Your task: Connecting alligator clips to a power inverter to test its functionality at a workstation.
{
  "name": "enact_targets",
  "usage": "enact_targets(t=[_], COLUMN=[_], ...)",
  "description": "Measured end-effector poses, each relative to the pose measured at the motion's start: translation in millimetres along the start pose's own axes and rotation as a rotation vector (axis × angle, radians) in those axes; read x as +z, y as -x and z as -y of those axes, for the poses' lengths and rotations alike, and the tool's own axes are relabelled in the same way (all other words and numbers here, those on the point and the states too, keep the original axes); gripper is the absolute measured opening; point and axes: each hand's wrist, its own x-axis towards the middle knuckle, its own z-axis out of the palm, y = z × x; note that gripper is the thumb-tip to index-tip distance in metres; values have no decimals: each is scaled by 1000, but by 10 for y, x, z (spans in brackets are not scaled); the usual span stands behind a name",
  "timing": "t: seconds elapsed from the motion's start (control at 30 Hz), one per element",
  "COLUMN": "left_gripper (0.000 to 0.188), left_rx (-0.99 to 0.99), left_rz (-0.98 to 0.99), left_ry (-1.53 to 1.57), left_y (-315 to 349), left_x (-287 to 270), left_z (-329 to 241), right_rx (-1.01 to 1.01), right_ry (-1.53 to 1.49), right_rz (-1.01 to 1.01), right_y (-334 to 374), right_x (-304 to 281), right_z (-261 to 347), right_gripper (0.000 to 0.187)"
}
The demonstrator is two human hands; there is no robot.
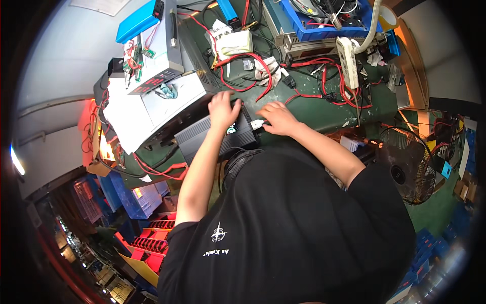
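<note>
Loosely curled, the right hand (280,120) sits around a white plug (257,123); from where I stand I can't tell whether it pinches. The left hand (221,111), fingers spread, rests on a box (199,140). The plug meets the box's right end: connection apparently begun, full seating unclear. Dark grey and ribbed, the box lies at the near edge of the green bench (311,112).

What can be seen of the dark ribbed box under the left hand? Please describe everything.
The ribbed box is dark grey, long and low, apparently metal, with parallel ridges along its top and a small round green-and-white mark. It lies slantwise on the green worktable. The left hand rests on it. A white plug is at its right end, by the right hand; whether fully inserted is unclear.
</note>
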Motion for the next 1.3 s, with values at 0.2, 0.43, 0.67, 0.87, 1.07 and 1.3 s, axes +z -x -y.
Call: enact_targets(t=[0.2,0.43,0.67,0.87,1.07,1.3], left_gripper=[55,50,50,51,50,47], left_rx=[-343,-401,-428,-442,-430,-352], left_rz=[474,562,614,637,610,548], left_ry=[-144,-161,-160,-162,-173,-90], left_y=[-446,-532,-552,-568,-586,-511], left_x=[386,391,401,370,371,354], left_z=[-27,-93,-80,-117,-155,-21], right_rx=[43,92,41,22,28,-11], right_ry=[129,38,6,-18,-41,-24], right_rz=[297,421,373,388,343,352], right_y=[-178,-251,-249,-266,-235,-244], right_x=[232,222,181,178,204,195], right_z=[30,35,55,22,-13,62], right_gripper=[44,31,26,27,28,36])
